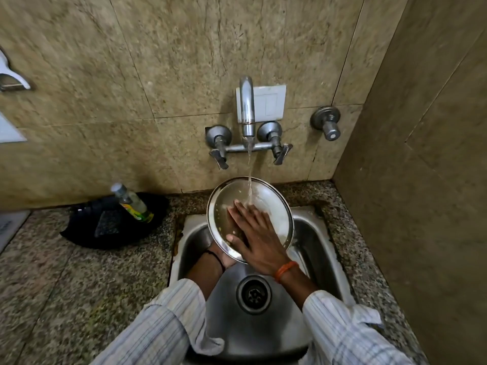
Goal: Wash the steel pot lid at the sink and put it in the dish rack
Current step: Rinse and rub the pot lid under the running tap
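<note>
The round steel pot lid (pixel 271 204) is held tilted over the steel sink (pixel 316 238), its hollow side facing me, with bits of food stuck on it. Water runs from the tap (pixel 247 109) onto its upper part. My left hand (pixel 224 258) grips the lid from below at its lower rim and is mostly hidden behind it. My right hand (pixel 253 233) lies flat on the inner face with its fingers spread, under the stream. No dish rack is in view.
A black dish (pixel 87 233) on the granite counter at the left holds a clear soap bottle (pixel 131 202) and a dark scrubber. The drain (pixel 253 293) sits mid-sink. A wall closes off the right side. Another valve (pixel 326 123) is on the back wall.
</note>
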